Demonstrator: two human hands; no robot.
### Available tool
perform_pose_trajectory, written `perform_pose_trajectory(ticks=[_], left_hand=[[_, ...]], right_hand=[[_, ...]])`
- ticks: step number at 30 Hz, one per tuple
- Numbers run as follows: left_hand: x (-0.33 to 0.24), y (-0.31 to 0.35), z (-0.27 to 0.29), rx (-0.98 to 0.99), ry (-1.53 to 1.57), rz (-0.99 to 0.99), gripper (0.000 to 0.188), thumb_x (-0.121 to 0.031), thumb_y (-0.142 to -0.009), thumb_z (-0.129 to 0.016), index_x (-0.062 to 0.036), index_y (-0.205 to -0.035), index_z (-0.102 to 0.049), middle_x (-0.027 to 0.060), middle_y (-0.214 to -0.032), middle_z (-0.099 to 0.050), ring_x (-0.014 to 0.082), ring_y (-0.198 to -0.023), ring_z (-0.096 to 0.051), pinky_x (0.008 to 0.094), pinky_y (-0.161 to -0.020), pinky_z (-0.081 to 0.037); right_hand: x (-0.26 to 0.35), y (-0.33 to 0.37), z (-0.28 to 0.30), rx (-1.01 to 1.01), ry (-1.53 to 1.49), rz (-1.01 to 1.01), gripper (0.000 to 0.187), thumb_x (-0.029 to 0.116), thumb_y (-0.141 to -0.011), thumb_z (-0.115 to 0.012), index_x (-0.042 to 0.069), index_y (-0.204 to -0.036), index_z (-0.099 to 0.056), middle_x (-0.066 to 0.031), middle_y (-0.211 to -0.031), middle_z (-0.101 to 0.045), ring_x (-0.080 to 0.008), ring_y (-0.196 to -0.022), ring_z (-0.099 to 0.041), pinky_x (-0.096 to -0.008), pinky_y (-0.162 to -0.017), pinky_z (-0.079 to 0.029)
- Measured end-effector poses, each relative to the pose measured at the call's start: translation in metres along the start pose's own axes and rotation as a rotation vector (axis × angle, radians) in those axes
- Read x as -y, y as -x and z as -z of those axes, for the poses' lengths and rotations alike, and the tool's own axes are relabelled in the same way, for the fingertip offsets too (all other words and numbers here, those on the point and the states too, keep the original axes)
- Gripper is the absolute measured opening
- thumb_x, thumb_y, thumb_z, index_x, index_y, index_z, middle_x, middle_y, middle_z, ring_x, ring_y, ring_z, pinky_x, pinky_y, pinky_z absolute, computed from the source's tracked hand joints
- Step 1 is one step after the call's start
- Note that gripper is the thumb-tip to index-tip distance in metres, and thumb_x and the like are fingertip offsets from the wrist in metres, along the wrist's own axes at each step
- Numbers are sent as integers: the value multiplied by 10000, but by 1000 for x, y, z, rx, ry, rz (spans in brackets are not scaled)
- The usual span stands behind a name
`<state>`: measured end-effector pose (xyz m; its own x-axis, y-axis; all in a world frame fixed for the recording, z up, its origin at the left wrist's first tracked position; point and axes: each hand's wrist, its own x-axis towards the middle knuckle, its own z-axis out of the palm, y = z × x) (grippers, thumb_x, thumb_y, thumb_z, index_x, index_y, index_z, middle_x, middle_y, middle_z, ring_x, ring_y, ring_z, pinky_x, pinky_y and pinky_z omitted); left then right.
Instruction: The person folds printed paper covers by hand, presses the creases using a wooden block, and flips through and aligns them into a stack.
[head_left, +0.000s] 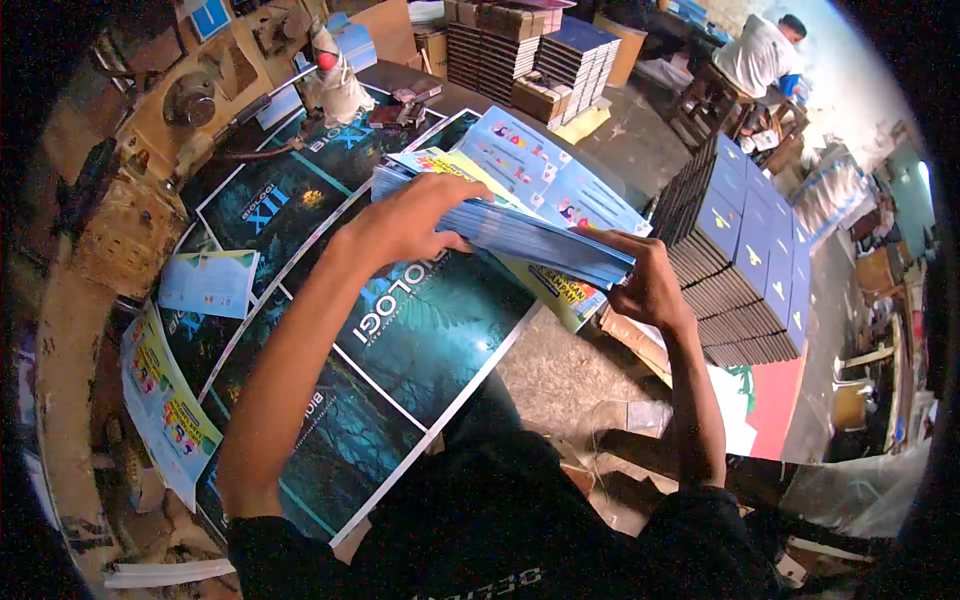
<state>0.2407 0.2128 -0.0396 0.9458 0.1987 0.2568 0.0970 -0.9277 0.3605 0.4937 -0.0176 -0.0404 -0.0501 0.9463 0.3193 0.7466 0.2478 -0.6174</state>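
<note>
A thick stack of light-blue printed sheets [535,240] is held up between my two hands, its layered edge facing me. My left hand [405,218] is closed over the stack's left end, thumb along the near edge. At the other end, my right hand [650,280] grips the corner with its fingers wrapped round. Just behind the stack lie blue printed sheets [530,165] with small coloured drawings. A yellow-and-blue sheet [562,295] sticks out below it. Large dark teal printed sheets [450,330] cover the table underneath.
At the left are a loose blue sheet [208,283], a yellow-and-blue sheet [165,405] and worn machinery [192,100]. Blue-covered book stacks [745,235] stand at right, more stacks [580,55] at the back. A cone-shaped wrapped object [342,90] stands far left. Another person [755,58] sits at far right.
</note>
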Motion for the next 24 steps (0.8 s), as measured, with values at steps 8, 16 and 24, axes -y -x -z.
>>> perform_pose_trajectory(ticks=[8, 16, 24], left_hand=[[1, -16, 8, -187, -397, -181, 647, -114, -658, -834, -44, -1257, -599, 164, -1199, -657, 329, -1149, -615, 414, -1019, -461], [-9, -31, 55, -253, -488, -131, 546, 32, -676, -672, -66, -1211, -618, 161, -1022, -690, 358, -1012, -650, 461, -883, -494], [-134, 88, 145, -52, -270, 203, 492, -235, -713, -798, -76, -1128, -587, 197, -887, -677, 418, -863, -663, 494, -738, -501]], right_hand=[[-28, 3, 2, -95, -195, -155, 545, 15, -679, -661, -55, -1219, -638, -232, -1211, -677, -249, -1153, -630, -371, -1032, -441], [-5, -1, 15, -354, -90, -13, 460, 81, -813, -787, -41, -1223, -617, -121, -1077, -706, -174, -1056, -640, -358, -934, -516], [28, 3, 7, -427, -372, -94, 905, 51, -700, -886, -7, -1448, -379, -176, -1361, -555, -276, -1228, -549, -426, -1075, -420]])
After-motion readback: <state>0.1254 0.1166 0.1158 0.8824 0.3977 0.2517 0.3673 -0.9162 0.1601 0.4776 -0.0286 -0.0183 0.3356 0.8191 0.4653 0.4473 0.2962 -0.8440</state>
